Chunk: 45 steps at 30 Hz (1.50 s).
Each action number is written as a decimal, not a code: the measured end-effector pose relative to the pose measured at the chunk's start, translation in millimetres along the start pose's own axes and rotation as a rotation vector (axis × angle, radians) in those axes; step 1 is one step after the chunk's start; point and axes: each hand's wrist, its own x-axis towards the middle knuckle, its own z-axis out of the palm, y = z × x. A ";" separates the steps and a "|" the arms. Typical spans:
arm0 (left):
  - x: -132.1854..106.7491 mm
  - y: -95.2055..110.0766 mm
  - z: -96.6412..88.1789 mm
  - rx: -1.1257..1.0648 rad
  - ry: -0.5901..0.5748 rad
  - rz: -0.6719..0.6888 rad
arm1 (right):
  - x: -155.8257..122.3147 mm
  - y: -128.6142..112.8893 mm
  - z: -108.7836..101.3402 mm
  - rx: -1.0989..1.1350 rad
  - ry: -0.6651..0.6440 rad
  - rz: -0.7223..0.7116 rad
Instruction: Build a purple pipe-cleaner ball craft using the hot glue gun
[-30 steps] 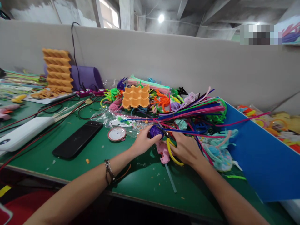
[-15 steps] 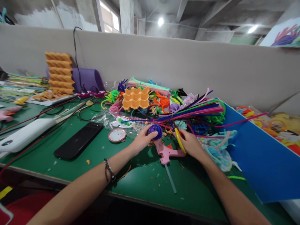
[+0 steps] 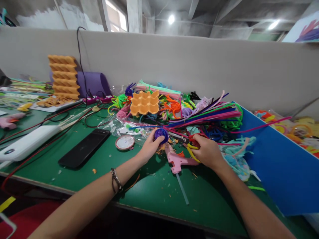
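A small purple-blue coil (image 3: 161,135), apparently wound from pipe cleaner, is pinched in my left hand (image 3: 150,146). My right hand (image 3: 208,149) grips scissors (image 3: 191,150) with yellow and red handles; their blades point left toward the coil. Whether the blades touch it I cannot tell. Below both hands a pink glue gun (image 3: 177,162) lies on the green table, with a clear glue stick (image 3: 182,189) sticking out toward me. A small round white dish with a pinkish rim (image 3: 124,142) sits left of my left hand.
Behind my hands lies a heap of pipe cleaners (image 3: 206,119), with an orange egg-crate foam piece (image 3: 144,103) on it. To the left are a black phone (image 3: 84,148) and a white device (image 3: 30,142). A blue panel (image 3: 279,162) slants along the right. Orange scraps litter the table.
The scissors have swung from pointing away from me to pointing left at the coil, and my right hand has turned and shifted right. The coil has moved slightly left.
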 end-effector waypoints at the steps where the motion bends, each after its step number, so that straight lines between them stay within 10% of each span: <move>1: -0.4 1.3 -0.2 0.013 0.011 0.002 | -0.1 0.5 -0.5 -0.034 -0.005 -0.013; 45: -0.1 -4.3 -13.6 0.670 -0.070 0.578 | 2.8 -15.7 -11.0 -0.276 -0.345 -0.003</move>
